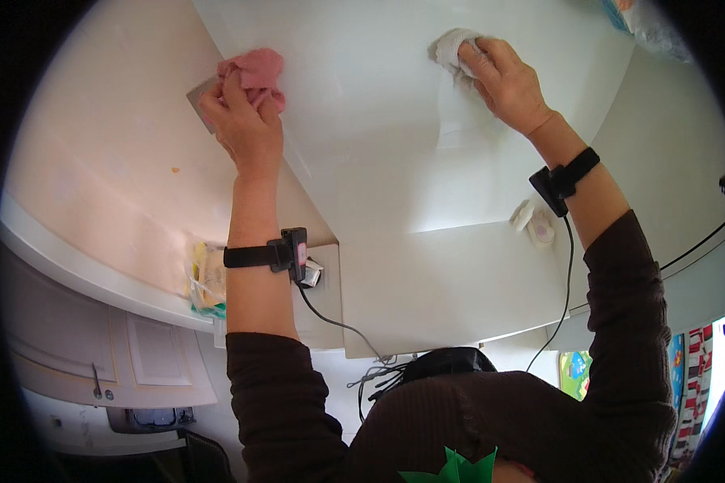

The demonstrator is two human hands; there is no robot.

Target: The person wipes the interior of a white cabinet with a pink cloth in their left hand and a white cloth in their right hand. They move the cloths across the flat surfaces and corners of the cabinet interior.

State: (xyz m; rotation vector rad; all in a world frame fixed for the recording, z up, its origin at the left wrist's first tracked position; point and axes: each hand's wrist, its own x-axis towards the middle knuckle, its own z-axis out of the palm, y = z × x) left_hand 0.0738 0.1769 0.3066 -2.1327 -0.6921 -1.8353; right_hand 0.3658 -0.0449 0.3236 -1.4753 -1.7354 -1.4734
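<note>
My left hand (244,130) grips a crumpled pink cloth (260,67). The cloth lies by the left edge of a glossy white panel (362,133), partly over a small grey plate (199,96) on the pale wall. Farther right, my right hand (510,84) presses a bunched white cloth (453,48) against the same panel. A faint streak shows on the panel below that cloth. Both wrists carry black straps with small cabled devices.
A white ledge (447,284) adjoins the panel, with small white objects (538,226) in its right corner. A clear plastic bag (208,281) sits left of my forearm. Another plastic bag (652,30) is at top right. A panelled cabinet (115,350) stands at lower left.
</note>
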